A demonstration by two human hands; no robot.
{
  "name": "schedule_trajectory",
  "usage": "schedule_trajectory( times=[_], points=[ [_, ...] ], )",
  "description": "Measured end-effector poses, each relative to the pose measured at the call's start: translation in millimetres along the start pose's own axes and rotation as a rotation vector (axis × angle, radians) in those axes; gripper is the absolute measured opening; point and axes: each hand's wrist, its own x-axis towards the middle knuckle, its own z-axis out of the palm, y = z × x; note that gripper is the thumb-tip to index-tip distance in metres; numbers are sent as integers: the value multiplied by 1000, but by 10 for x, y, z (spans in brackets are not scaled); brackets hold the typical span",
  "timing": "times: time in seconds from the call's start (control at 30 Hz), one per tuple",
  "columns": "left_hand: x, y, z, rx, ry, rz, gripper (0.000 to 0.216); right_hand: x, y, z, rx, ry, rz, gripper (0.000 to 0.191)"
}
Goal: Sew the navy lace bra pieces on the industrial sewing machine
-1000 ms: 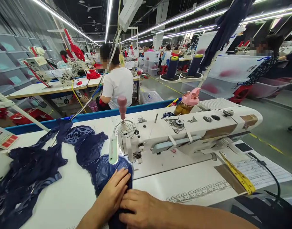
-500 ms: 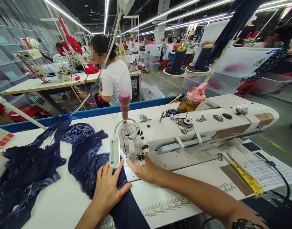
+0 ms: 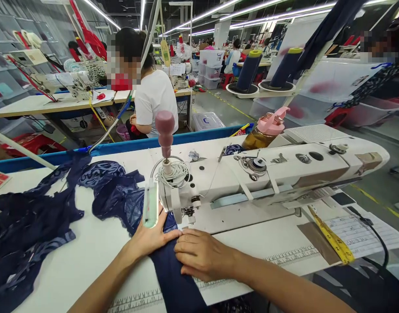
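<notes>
Navy fabric (image 3: 175, 274) under left fingers (image 3: 161, 221); right fingers (image 3: 185, 248) along right edge.

Desk: a white top (image 3: 88, 243), with ruler markings (image 3: 294, 256) along its near side.
Far edge: a blue strip (image 3: 121, 150) runs along it.
Left: a loose heap of dark navy fabric (image 3: 26, 243) lies spread out.
Middle: a navy garment piece (image 3: 180, 278) stretches from left of the machine head to the near edge and over it.
Centre to right: a white sewing machine (image 3: 225, 178).
Right end: a yellow tape measure (image 3: 331, 237) lies beside written paper (image 3: 352, 234).
Beyond the machine: a small navy bundle (image 3: 234, 149).
</notes>
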Motion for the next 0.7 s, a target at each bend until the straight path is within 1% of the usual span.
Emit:
schedule_trajectory(
  times=[0.1,0.17,0.23,0.3,0.47,0.6,0.67,0.7],
  points=[
    [-128,141,7,129,126,35,38,2,-23,-6,16,4,-1,19],
    [-240,249,37,224,194,138,28,3,-34,-8,2,9,4,19],
    [-334,329,67,296,219,247,28,6,-39,-6,-11,7,9,19],
    [-390,365,89,336,226,292,30,7,-41,-2,-10,9,13,19],
    [-399,323,127,346,208,232,37,-6,-46,21,-2,22,21,19],
    [-386,260,144,264,177,160,38,-12,-53,25,46,15,36,18],
    [-380,239,133,206,172,138,37,-2,-40,21,79,65,75,15],
    [-377,233,125,189,172,132,36,7,-26,21,79,107,124,14]
  ],
)
